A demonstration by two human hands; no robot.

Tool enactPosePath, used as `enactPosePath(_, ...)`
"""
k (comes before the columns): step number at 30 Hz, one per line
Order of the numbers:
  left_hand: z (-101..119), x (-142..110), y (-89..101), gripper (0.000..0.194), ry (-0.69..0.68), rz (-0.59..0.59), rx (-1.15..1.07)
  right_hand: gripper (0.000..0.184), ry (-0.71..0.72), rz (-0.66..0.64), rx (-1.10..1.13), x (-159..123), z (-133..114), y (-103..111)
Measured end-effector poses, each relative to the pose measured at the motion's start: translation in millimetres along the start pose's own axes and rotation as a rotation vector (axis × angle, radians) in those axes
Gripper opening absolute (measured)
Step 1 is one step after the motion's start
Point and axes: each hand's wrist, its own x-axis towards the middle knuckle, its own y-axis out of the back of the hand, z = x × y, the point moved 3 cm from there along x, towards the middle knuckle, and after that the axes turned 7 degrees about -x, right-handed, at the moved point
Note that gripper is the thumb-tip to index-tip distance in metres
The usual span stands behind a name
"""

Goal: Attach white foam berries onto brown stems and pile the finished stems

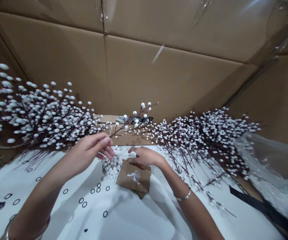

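Note:
My left hand (94, 151) pinches the lower end of an artificial berry branch (120, 128), a thin brown stem with several white balls, which slants up to the right. My right hand (145, 156) hovers over the upper edge of a brown cardboard piece (141, 175), its index finger bent forward and apart from the fingers below; nothing shows between them. On the cardboard lies a whitish, shiny smear (134, 175), perhaps glue. Loose white balls (112, 166) are heaped just left of the cardboard, below my left fingers.
A large bunch of white berry branches (51, 116) stands at the left, another bunch (204, 133) lies at the right. Black rings (81, 200) are scattered over the white tabletop (124, 220). A clear plastic bag (274, 166) is at the far right. Cardboard walls (179, 76) enclose the back.

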Motion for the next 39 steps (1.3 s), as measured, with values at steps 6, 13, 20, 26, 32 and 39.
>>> enactPosePath(6, -3, 14, -28.2, 0.032, 0.047, -0.168, -0.418, 0.024, 0.244, 0.439, 0.505, -12, -19, 30)
enactPosePath(13, -14, 17, -64.2, 0.023, 0.185, -0.353, -0.851, 0.026, 0.499, 0.251, 1.019, -20, -39, 31)
enactPosePath(20, -25, 34, -43.3, 0.038, 0.018, -0.145, -0.295, 0.018, 0.400, 0.468, 1.091, -19, -30, 36)
enactPosePath(26, -83, 72, -5.4, 0.029, -0.069, 0.170, 0.748, 0.020, 0.412, 0.599, 1.123, -31, -30, 48)
enactPosePath(32, -125, 88, -18.7, 0.022, -0.124, -0.004, 0.766, 0.019, 0.431, 0.622, 1.073, -38, -37, 50)
enactPosePath(39, -127, 91, -22.9, 0.022, -0.155, -0.028, 0.786, 0.018, 0.454, 0.613, 1.071, -41, -41, 52)
